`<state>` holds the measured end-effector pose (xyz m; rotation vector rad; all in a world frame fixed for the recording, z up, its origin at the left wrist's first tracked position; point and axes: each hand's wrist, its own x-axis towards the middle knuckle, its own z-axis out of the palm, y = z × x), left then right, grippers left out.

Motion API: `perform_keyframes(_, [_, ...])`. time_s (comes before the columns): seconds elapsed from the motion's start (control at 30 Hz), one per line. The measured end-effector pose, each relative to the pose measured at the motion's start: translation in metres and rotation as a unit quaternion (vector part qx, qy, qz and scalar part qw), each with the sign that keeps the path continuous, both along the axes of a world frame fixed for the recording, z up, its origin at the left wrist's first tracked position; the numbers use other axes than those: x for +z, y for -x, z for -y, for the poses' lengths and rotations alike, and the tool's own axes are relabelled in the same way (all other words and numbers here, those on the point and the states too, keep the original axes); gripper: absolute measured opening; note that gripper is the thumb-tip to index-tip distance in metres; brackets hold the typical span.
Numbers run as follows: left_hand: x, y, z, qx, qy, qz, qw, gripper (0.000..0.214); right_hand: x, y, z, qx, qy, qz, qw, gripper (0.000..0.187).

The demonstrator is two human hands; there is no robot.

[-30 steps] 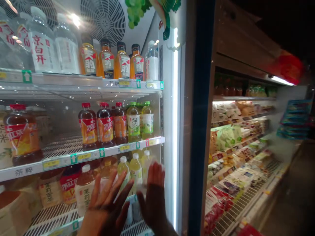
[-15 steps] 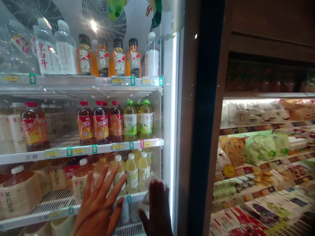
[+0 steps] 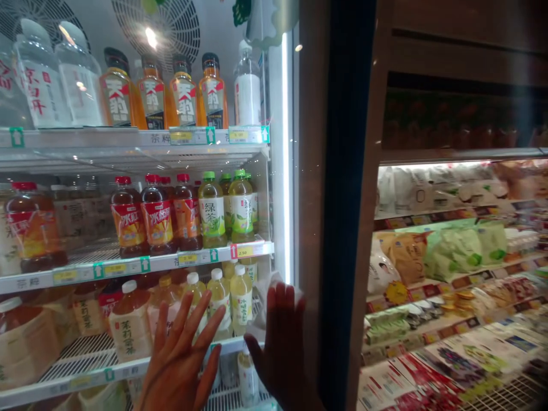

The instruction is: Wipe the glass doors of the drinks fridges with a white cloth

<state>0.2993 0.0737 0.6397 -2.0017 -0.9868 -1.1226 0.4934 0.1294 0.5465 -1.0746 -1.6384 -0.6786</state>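
Both my hands lie flat against the glass door (image 3: 261, 188) of a drinks cooler. My left hand (image 3: 182, 357) has its fingers spread, over the shelf of pale tea bottles (image 3: 220, 299). My right hand (image 3: 282, 342) is also open and looks dark against the lit strip, close to the door's right edge beside the dark blue frame (image 3: 342, 205). Neither hand holds anything. Behind the glass stand red-capped iced tea bottles (image 3: 148, 217), green tea bottles (image 3: 226, 208) and orange bottles (image 3: 171, 94) on the top shelf.
Right of the blue frame is an open chilled display (image 3: 454, 274) with packaged food on sloping shelves. Large water bottles (image 3: 47, 74) fill the cooler's upper left. White wire shelves with price tags (image 3: 128, 265) run across the cooler.
My hands have stayed flat on the glass while shifting slightly right; the right hand now reaches the door's right edge. The view has moved closer and lower toward the cooler.
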Motion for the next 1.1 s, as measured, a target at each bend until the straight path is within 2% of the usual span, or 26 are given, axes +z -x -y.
perform_keyframes(0.07, [0.000,-0.001,-0.001,0.004,0.002,0.004,1.000,0.061,-0.002,-0.003,-0.001,0.004,0.001,0.000,1.000,0.085])
perform_keyframes(0.17, [-0.002,0.002,-0.003,0.005,-0.008,0.008,1.000,0.063,-0.026,-0.003,-0.001,0.004,-0.046,0.026,0.999,0.086])
perform_keyframes(0.23, [-0.003,0.005,-0.004,0.007,-0.009,0.010,1.000,0.063,-0.028,-0.003,-0.002,0.001,-0.060,0.026,0.998,0.085])
perform_keyframes(0.27, [-0.003,0.006,-0.004,0.010,-0.006,0.010,1.000,0.063,-0.021,-0.003,-0.003,0.001,-0.055,0.018,0.998,0.085])
perform_keyframes(0.37, [0.000,0.009,-0.004,0.020,-0.001,0.013,1.000,0.064,0.022,-0.002,-0.006,0.008,-0.027,-0.017,0.999,0.085])
perform_keyframes(0.43, [0.004,0.011,-0.003,0.026,-0.007,0.006,1.000,0.065,0.037,0.004,-0.007,0.009,-0.026,-0.027,0.999,0.085])
perform_keyframes(0.47, [0.007,0.012,-0.003,0.027,-0.014,0.001,1.000,0.066,0.035,0.009,-0.006,0.009,-0.026,-0.024,0.999,0.085])
perform_keyframes(0.6, [0.016,0.028,-0.001,0.025,-0.043,-0.009,0.999,0.069,-0.003,0.035,-0.001,0.029,-0.074,0.032,0.996,0.086])
perform_keyframes(0.63, [0.018,0.034,-0.001,0.027,-0.047,-0.009,0.998,0.069,-0.003,0.040,-0.001,0.034,-0.081,0.041,0.995,0.086])
perform_keyframes(0.67, [0.020,0.040,-0.001,0.032,-0.048,-0.012,0.998,0.070,0.006,0.044,-0.001,0.038,-0.079,0.042,0.995,0.086])
perform_keyframes(0.7, [0.023,0.047,0.000,0.036,-0.053,-0.012,0.998,0.070,0.022,0.048,-0.002,0.041,-0.072,0.036,0.996,0.086])
perform_keyframes(0.8, [0.032,0.068,0.003,0.042,-0.075,-0.001,0.996,0.068,0.088,0.062,-0.003,0.040,-0.069,-0.016,0.997,0.083])
perform_keyframes(0.87, [0.037,0.084,0.007,0.049,-0.083,0.008,0.995,0.068,0.113,0.081,0.000,0.043,-0.087,-0.038,0.995,0.083])
perform_keyframes(0.93, [0.041,0.103,0.012,0.063,-0.078,0.013,0.995,0.069,0.109,0.108,0.005,0.079,-0.092,-0.005,0.993,0.087])
perform_keyframes(1.03, [0.046,0.136,0.019,0.082,-0.075,0.018,0.994,0.068,0.086,0.149,0.013,0.161,-0.106,0.117,0.974,0.092])
perform_keyframes(1.1, [0.051,0.160,0.024,0.084,-0.085,0.020,0.993,0.068,0.094,0.168,0.015,0.171,-0.119,0.141,0.968,0.091])
